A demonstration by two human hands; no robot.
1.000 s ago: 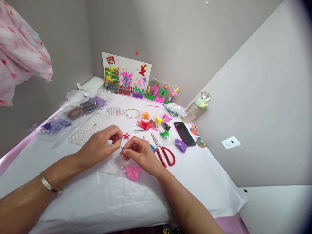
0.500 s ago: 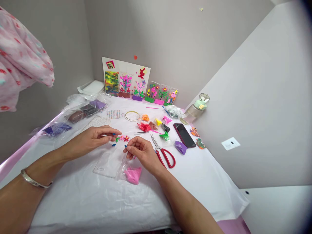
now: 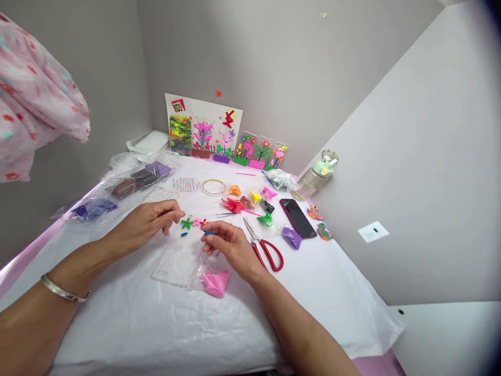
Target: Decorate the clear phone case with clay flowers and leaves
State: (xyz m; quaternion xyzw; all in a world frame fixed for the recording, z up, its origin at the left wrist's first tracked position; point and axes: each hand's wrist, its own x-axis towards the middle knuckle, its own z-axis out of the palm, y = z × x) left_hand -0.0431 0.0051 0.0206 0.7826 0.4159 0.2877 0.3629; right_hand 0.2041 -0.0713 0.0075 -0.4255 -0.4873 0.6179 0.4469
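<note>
A small piece of blue clay [image 3: 209, 233] is pinched between the thumb and fingers of my right hand [image 3: 229, 245], over the right side of a clear phone case [image 3: 174, 261]. My left hand [image 3: 154, 219] hovers at the case's left edge, its fingers loosely bent and apart, with nothing visible in them. Between the hands, a green clay flower [image 3: 187, 223], a pink clay flower [image 3: 197, 222] and a partly covered red one [image 3: 203, 222] sit at the case's upper end. Another blue clay piece [image 3: 184, 235] lies just below the green flower.
Red-handled scissors [image 3: 270, 253], a phone [image 3: 298, 218] and bagged clay in several colours, including pink [image 3: 216, 283] and purple [image 3: 291, 237], lie around. A bottle [image 3: 315, 177] stands at the right wall. Decorated cases [image 3: 261, 151] lean at the back; bagged clay [image 3: 129, 183] lies left.
The blue bit at my left fingertips is no longer there, and a longer blue piece shows in my right hand. My left hand has drawn back left, uncovering the green flower.
</note>
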